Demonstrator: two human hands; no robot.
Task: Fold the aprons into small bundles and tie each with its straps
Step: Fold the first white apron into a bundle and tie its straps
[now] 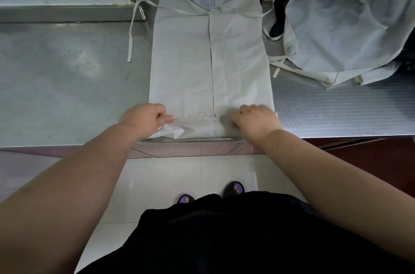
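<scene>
Far left, bare steel counter [56,83], nothing on that stretch. Next, a loose strap [131,33] trails off the apron's top-left corner and hangs down over the counter. It lies apart from the cloth body. L hand [143,120] is at the near-left corner of the apron [190,60], fingers curled, thumb and forefinger pinching the hem, which is turned up into a small puffy roll there. The apron lies flat in the counter's middle, folded lengthwise into a long strip w/ a seam line down the centre. Its bib end is farthest from the person and its near edge is at the counter's front lip. R hand [256,120] sits on the near-right corner, knuckles up, fingers bent down onto the cloth. Fingertips are hidden, so can't tell if it grips or only presses. Right of that, a heap of unfolded aprons [336,33] w/ straps dangling, on a dimpled steel surface [336,112], near the strip but not on it.
</scene>
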